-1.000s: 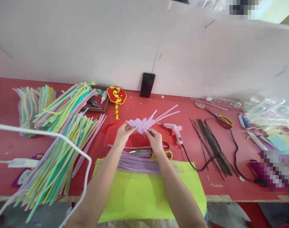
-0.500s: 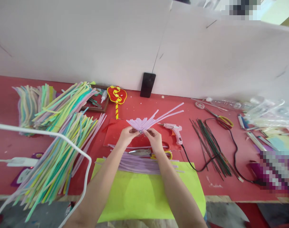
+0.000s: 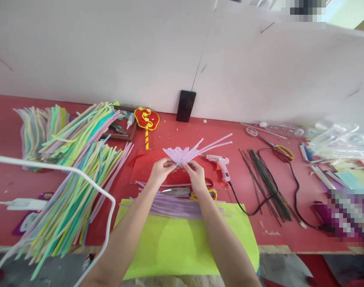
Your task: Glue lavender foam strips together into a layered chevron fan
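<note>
Between my fingertips is a fan-shaped piece of woven lilac pipe cleaners (image 3: 183, 153), its loose ends spreading up and to the right. My left hand (image 3: 164, 170) pinches its lower left edge. On the lower right edge, the thumb and fingers of my right hand (image 3: 194, 172) are closed too. Below my hands, scissors (image 3: 179, 191) with yellow and red handles lie by a row of loose lilac pipe cleaners (image 3: 173, 207). To the right of the piece, a pink glue gun (image 3: 219, 164) rests on a red sheet (image 3: 143, 171).
Bundles of coloured pipe cleaners (image 3: 71, 199) cover the left side, behind a white cable or bar (image 3: 95, 184). A phone (image 3: 186, 106) leans on the wall near a red-and-yellow fan (image 3: 147, 119). Green stems (image 3: 268, 187) and more scissors (image 3: 282, 151) lie right. A yellow-green cloth (image 3: 184, 247) is nearest me.
The woven lilac piece has shifted slightly right and tilted in my fingers. Both hands keep their pinch on it; the things on the table have stayed put.
</note>
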